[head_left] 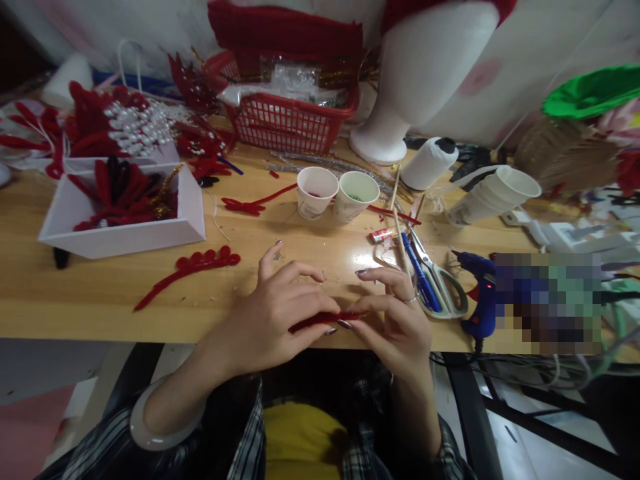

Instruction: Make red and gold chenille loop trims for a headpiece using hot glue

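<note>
Over the front edge of the table, my left hand and my right hand pinch a short red fuzzy strip, like chenille stem, between thumbs and forefingers. Both hands' fingertips meet close together on it; part of the strip is hidden by them. The other fingers are spread. Left of my left hand lies a red fuzzy stem with rounded loops. By my right hand are scissors with pale handles and a blue pen.
A white box of red and black fuzzy pieces stands left. Two paper cups with small beads stand mid-table. Behind are a red basket and a white mannequin head. A blue glue gun, its cable trailing, lies right.
</note>
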The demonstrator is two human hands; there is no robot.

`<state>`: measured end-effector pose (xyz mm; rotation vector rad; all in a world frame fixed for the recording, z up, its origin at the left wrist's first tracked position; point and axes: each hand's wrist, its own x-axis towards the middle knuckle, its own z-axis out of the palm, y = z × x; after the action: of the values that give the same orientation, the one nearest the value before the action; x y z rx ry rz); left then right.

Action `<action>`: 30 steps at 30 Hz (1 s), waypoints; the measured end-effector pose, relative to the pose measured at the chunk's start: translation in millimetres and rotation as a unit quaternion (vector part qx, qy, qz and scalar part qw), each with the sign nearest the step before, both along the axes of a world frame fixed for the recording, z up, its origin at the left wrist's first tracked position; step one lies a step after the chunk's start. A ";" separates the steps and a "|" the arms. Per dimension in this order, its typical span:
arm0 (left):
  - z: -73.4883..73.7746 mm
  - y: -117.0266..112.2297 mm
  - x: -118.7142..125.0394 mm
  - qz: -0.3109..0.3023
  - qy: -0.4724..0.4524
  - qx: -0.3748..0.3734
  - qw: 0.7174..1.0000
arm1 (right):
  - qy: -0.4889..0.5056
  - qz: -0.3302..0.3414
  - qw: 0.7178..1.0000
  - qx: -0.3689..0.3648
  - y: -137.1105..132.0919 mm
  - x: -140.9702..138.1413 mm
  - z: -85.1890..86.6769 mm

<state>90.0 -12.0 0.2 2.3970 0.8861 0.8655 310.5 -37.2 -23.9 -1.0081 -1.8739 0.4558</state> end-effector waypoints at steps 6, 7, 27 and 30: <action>1.2 1.3 -2.3 0.003 0.002 -0.010 1.000 | 0.010 0.000 1.000 -0.012 0.9 -0.3 -1.9; 1.7 1.4 -2.5 0.003 0.001 -0.010 1.000 | 0.009 0.000 1.000 -0.011 0.8 -0.5 -2.1; 2.2 7.3 -5.2 -0.028 -0.013 -0.041 0.999 | 0.069 0.026 0.997 -0.038 0.0 0.4 -7.3; 2.9 7.3 -6.3 -0.027 -0.013 -0.031 0.999 | 0.091 0.034 0.994 -0.045 -0.9 2.0 -9.0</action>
<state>83.8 -4.6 3.1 2.3401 0.8227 0.8334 312.5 -38.1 -32.9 -0.9318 -1.7393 0.6567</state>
